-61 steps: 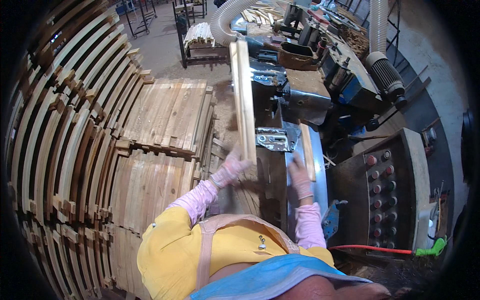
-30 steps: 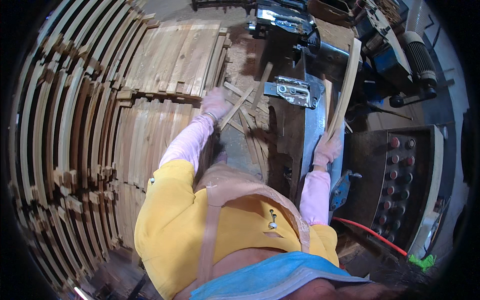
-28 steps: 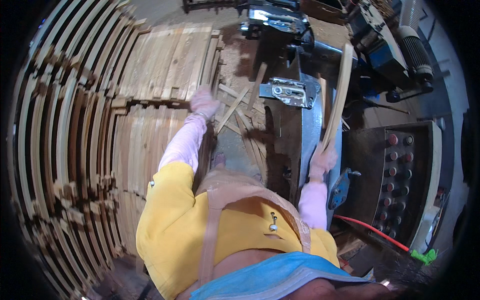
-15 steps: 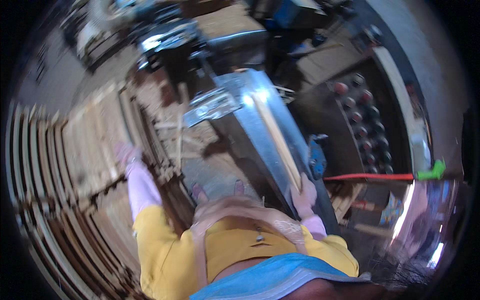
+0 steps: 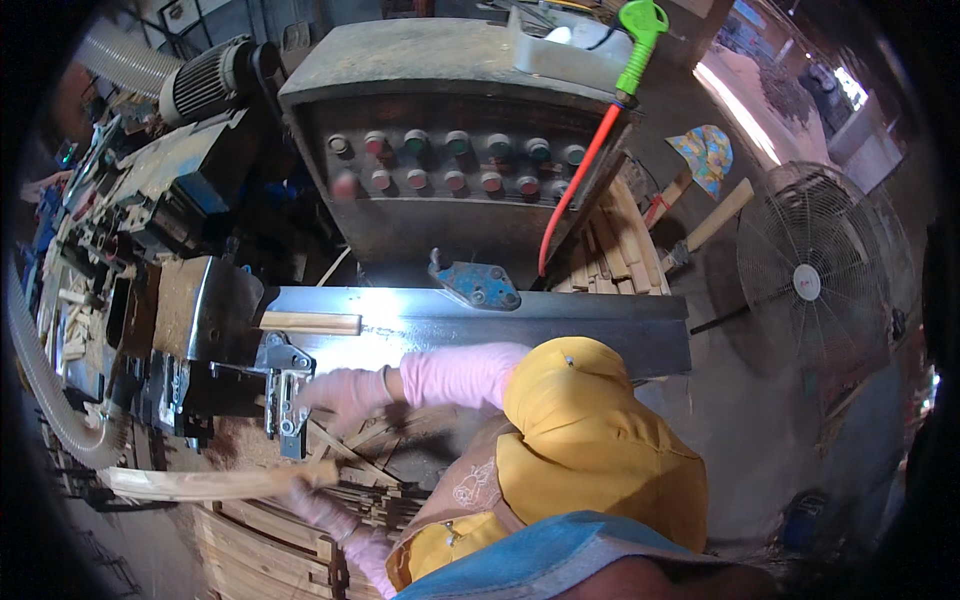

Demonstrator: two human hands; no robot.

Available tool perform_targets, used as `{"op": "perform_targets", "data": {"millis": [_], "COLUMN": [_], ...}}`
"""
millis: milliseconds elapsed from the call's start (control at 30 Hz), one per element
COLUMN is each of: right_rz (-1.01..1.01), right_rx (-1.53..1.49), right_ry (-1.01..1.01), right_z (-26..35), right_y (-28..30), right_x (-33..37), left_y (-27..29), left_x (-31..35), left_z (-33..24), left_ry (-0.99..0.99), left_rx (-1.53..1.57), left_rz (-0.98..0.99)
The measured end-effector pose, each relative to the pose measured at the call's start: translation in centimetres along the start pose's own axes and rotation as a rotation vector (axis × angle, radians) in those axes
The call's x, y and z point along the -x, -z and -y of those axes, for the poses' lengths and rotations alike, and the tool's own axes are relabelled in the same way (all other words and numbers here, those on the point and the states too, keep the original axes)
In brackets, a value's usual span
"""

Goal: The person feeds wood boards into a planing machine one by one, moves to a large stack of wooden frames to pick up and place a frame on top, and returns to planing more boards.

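Left hand (image 5: 320,508) now gripped a wood strip (image 5: 200,485), unlike half a second earlier; long axis roughly crosswise, far end pointing left. Right hand (image 5: 350,396) beside bracket (image 5: 287,398), blurred; couldn't tell grip.

A wood strip (image 5: 215,484) reaches leftward from the left fingers (image 5: 303,492); stacked boards (image 5: 262,555) lie below them. Just left of the right fingers (image 5: 322,389) — a bracket (image 5: 289,395). Beyond those fingers runs the bench (image 5: 610,328), a shorter strip (image 5: 312,323) on it, the control panel (image 5: 450,225) behind. Well to their right — a fan (image 5: 820,270).
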State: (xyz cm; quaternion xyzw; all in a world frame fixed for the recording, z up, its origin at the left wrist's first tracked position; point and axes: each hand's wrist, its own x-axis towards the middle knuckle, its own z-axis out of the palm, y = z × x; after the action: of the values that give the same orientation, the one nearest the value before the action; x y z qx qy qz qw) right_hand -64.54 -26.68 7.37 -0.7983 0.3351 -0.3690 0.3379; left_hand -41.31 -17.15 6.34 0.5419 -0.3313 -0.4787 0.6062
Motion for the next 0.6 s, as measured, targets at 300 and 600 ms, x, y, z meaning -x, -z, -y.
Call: {"op": "perform_targets", "data": {"millis": [300, 600], "right_rz": [-0.106, -0.189], "right_rx": [0.709, 1.012], "right_ry": [-0.483, -0.649], "right_z": [2.7, 1.5], "right_y": [6.5, 10.6], "right_x": [22.2, 23.5], "left_y": [-8.5, 7.4], "left_x": [5.3, 0.5], "left_z": [5.9, 18.2], "left_ry": [0.003, 0.456], "left_rx": [-0.36, -0.46], "left_rz": [0.654, 0.407]}}
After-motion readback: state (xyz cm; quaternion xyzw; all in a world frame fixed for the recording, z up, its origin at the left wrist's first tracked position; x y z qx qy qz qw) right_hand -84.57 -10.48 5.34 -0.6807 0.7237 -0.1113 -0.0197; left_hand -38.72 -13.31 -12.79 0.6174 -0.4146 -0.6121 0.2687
